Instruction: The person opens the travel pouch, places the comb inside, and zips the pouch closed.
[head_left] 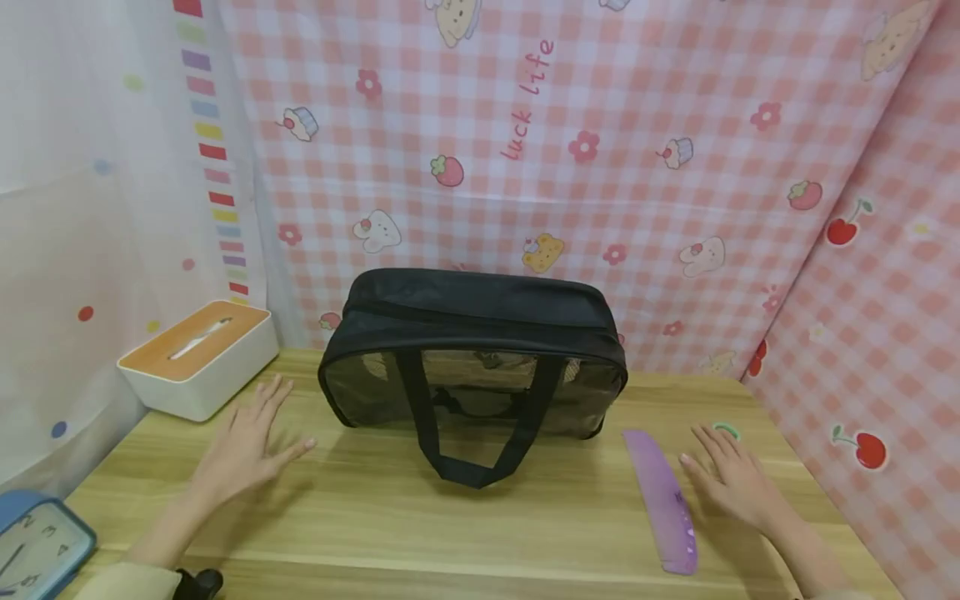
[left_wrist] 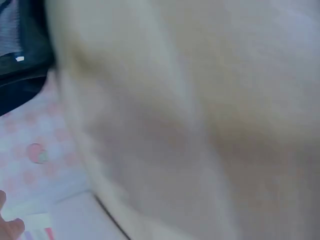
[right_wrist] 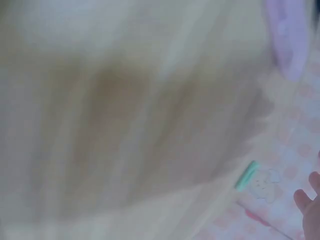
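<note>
A black bag with see-through dark panels (head_left: 480,312) stands at the back of the wooden table, its strap handle drooping in front. My left hand (head_left: 243,442) is held with fingers spread, left of the bag and close to the tissue box. On the right, a purple comb (head_left: 663,504) lies on the table, its top also visible in the right wrist view. Just right of that comb, my right hand (head_left: 738,479) has its fingers extended and holds nothing. A small green ring (head_left: 727,429) lies beyond its fingertips, partly hidden.
A white tissue box with an orange-brown lid (head_left: 206,367) stands at the back left. In the front left corner is a blue clock (head_left: 45,542), cut off by the frame. Checked cloth (head_left: 637,100) hangs behind the wooden table (head_left: 450,542) and along its right.
</note>
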